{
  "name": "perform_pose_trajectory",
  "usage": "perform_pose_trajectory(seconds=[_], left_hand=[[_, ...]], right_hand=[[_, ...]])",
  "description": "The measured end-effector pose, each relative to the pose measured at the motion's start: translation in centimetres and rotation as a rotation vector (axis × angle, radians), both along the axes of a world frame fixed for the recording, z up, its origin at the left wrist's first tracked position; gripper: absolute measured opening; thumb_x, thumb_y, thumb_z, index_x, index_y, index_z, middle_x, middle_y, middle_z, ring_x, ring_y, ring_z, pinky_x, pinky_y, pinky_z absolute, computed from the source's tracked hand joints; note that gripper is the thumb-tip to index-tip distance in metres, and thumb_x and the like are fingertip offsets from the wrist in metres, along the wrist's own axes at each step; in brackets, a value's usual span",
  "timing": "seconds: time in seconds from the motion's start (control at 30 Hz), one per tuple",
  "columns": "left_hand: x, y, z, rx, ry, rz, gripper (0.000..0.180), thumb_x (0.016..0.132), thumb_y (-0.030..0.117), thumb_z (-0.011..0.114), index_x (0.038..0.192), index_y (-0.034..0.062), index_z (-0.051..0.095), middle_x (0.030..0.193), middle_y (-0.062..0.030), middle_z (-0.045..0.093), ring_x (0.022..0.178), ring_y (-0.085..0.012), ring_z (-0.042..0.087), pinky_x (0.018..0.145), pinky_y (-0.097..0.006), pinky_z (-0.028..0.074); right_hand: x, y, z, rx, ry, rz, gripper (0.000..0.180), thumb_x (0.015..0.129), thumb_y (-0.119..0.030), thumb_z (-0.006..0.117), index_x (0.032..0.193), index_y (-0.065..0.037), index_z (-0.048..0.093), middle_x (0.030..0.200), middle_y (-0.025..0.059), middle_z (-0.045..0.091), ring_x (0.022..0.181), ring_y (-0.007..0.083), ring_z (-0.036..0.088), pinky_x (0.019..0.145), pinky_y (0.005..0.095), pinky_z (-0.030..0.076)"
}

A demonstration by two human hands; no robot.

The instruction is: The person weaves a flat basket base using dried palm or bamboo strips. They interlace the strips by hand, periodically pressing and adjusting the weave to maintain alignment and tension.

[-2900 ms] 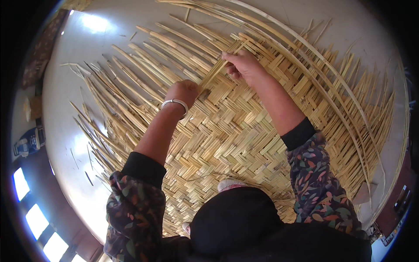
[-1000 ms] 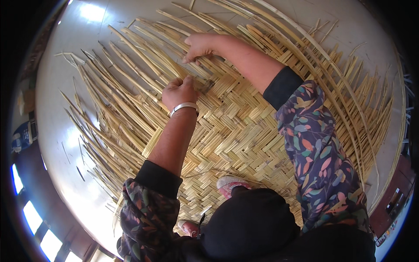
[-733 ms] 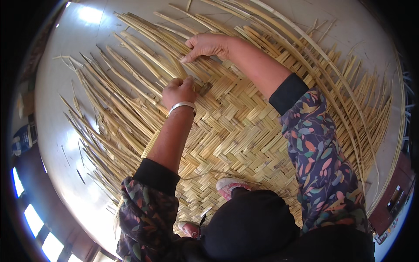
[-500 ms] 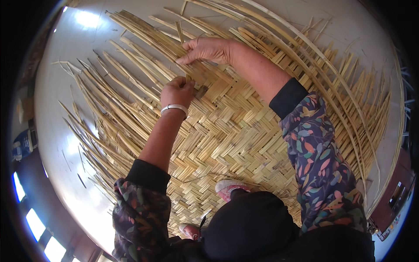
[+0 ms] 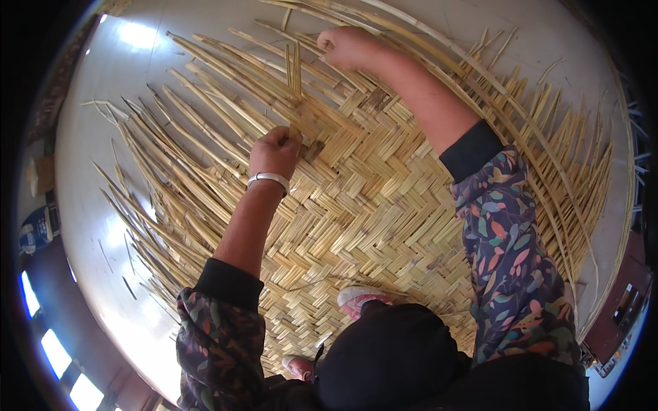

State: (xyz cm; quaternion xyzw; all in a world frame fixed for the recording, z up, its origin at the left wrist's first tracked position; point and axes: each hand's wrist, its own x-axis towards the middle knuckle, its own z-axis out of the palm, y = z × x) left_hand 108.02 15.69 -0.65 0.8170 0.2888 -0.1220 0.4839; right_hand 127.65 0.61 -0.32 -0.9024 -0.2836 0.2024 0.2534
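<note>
A woven mat of flat, straw-coloured reed strips (image 5: 370,198) lies on the floor beneath me, with a zigzag pattern. Loose strip ends (image 5: 185,178) fan out from its left and far edges. My left hand (image 5: 274,152), with a pale bracelet at the wrist, is closed in a pinch on a reed strip at the far left edge of the weave. Farther off and to the right, my right hand (image 5: 348,48) curls its fingers over the loose ends; what they hold is hidden. Between the hands, a short bundle of strips (image 5: 293,72) stands up from the weave.
Long curved canes (image 5: 521,120) run across the mat's far and right side. More loose ends (image 5: 582,178) spread at the right. My shoes (image 5: 363,298) rest on the mat. Pale shiny floor (image 5: 89,185) surrounds it, and a blue-and-white object (image 5: 38,229) lies at the far left.
My right hand has moved away from the left hand, farther off and to the right, leaving the upright bundle of strips. My left hand has shifted slightly nearer and keeps its pinch.
</note>
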Motion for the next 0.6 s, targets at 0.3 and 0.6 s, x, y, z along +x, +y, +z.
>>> perform_pose_trajectory(seconds=[0.3, 0.6], left_hand=[[-0.2, -0.8, 1.0, -0.036, -0.003, 0.096, 0.023, 0.079, 0.022, 0.064, 0.093, 0.0045, 0.066, 0.071, -0.0057, 0.065, 0.063, -0.0134, 0.061, 0.062, -0.027, 0.047], [-0.4, -0.5, 0.1, 0.08, 0.022, 0.086, 0.022, 0.078, 0.024, 0.063, 0.091, 0.0067, 0.067, 0.075, -0.0058, 0.067, 0.068, -0.0164, 0.063, 0.067, -0.029, 0.048]], right_hand=[[3.0, 1.9, -2.2, 0.283, 0.465, -0.113, 0.049, 0.068, -0.025, 0.078, 0.104, 0.001, 0.057, 0.085, 0.0076, 0.061, 0.075, 0.0172, 0.058, 0.065, 0.0316, 0.047], [2.6, 2.9, -0.6, 0.444, 0.759, -0.127, 0.036, 0.068, -0.023, 0.079, 0.094, -0.004, 0.062, 0.083, 0.0046, 0.064, 0.071, 0.0127, 0.058, 0.061, 0.032, 0.048]])
